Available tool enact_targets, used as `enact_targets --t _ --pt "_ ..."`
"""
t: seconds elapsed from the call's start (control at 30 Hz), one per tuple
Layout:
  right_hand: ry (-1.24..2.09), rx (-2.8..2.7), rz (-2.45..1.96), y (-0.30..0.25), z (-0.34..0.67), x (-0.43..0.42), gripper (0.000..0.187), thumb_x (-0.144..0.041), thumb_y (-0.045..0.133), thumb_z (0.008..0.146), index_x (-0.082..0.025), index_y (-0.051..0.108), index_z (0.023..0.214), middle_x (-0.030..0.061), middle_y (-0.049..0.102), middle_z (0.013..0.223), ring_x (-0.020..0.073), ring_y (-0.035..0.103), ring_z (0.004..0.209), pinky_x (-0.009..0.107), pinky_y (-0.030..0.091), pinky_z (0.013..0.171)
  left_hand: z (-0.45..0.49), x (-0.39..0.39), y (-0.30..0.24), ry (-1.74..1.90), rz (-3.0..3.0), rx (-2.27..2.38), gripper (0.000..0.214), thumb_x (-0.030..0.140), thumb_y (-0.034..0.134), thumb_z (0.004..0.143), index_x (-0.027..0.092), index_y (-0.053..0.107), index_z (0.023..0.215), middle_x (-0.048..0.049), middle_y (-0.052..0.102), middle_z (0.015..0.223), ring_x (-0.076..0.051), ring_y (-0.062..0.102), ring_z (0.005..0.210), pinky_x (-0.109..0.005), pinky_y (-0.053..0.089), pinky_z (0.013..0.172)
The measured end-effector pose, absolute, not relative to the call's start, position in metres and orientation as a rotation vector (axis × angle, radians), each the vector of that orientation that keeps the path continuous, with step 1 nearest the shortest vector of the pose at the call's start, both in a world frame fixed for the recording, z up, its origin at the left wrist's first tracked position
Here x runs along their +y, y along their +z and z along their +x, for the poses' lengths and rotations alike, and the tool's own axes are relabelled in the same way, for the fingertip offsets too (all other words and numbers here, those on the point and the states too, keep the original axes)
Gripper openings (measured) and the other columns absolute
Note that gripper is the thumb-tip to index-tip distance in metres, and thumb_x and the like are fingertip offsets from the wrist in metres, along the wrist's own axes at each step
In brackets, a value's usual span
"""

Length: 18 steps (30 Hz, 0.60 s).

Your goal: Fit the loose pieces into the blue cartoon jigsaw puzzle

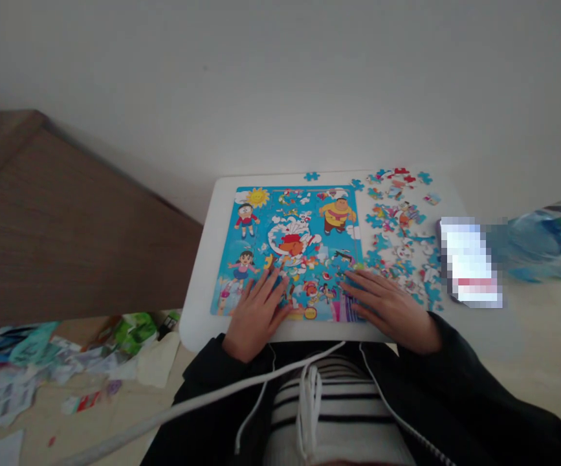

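A blue jigsaw puzzle board [231,259] with cartoon figures printed on its border lies on the small white table [197,285]. Loose-looking colourful pieces cover its middle, some of them jumbled. My left hand [259,309] rests flat on the board's lower left part, fingers spread. Over the lower right edge of the board lies my right hand [389,304], its fingers stretched out toward the left. I see nothing held in either hand; what lies beneath the palms is hidden. A heap of loose puzzle pieces [401,249] spreads just beyond my right hand.
A phone [472,262] with a lit, blurred screen sits at the table's right side, beside a clear plastic bottle or bag [547,243]. A single blue piece [312,176] lies at the far edge. Brown furniture [86,226] stands left; papers and wrappers litter the floor [149,414].
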State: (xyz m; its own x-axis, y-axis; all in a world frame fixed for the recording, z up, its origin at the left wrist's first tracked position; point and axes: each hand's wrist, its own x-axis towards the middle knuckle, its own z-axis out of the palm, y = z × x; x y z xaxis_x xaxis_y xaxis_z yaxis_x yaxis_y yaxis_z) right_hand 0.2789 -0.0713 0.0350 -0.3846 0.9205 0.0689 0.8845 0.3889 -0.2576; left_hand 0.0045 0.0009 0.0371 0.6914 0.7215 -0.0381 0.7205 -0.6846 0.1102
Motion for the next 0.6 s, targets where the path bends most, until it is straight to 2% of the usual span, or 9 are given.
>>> enact_targets --t 0.13,0.37,0.47,0.6 --pt "0.153 -2.494 -1.647 0.03 0.261 -0.069 0.044 -0.036 0.037 0.09 -0.025 0.045 0.132 0.0041 0.044 0.137 0.0298 0.034 0.129 0.058 0.031 0.1 0.001 -0.011 0.033 0.0 2.785 1.185 0.048 0.042 0.034 0.092 0.017 0.042 0.132 -0.01 0.04 0.14 -0.027 0.035 0.13 -0.044 0.034 0.103" --pt "0.149 -2.515 -1.602 0.029 0.255 -0.065 0.04 -0.04 0.04 0.089 -0.031 0.051 0.126 0.0036 0.045 0.137 0.0304 0.037 0.127 0.058 0.031 0.099 -0.006 -0.019 0.029 -0.017 2.791 1.277 0.047 0.04 0.033 0.092 0.021 0.039 0.135 -0.0093 0.037 0.142 -0.027 0.033 0.131 -0.045 0.032 0.104" --pt "0.162 -2.51 -1.59 0.028 0.255 -0.066 0.04 -0.041 0.041 0.088 -0.031 0.052 0.125 0.005 0.043 0.138 0.0306 0.036 0.128 0.058 0.031 0.099 -0.006 -0.008 0.035 0.043 2.758 1.393 0.046 0.039 0.03 0.093 0.018 0.042 0.133 -0.0102 0.045 0.136 -0.027 0.037 0.128 -0.047 0.03 0.104" --pt "0.195 -2.489 -1.574 0.029 0.254 -0.066 0.04 -0.039 0.042 0.088 -0.03 0.051 0.126 0.0058 0.043 0.138 0.0292 0.036 0.128 0.057 0.029 0.101 0.005 0.02 0.045 0.091 2.677 1.563 0.042 0.039 0.041 0.09 0.014 0.053 0.122 -0.0117 0.059 0.116 -0.028 0.049 0.111 -0.043 0.037 0.097"
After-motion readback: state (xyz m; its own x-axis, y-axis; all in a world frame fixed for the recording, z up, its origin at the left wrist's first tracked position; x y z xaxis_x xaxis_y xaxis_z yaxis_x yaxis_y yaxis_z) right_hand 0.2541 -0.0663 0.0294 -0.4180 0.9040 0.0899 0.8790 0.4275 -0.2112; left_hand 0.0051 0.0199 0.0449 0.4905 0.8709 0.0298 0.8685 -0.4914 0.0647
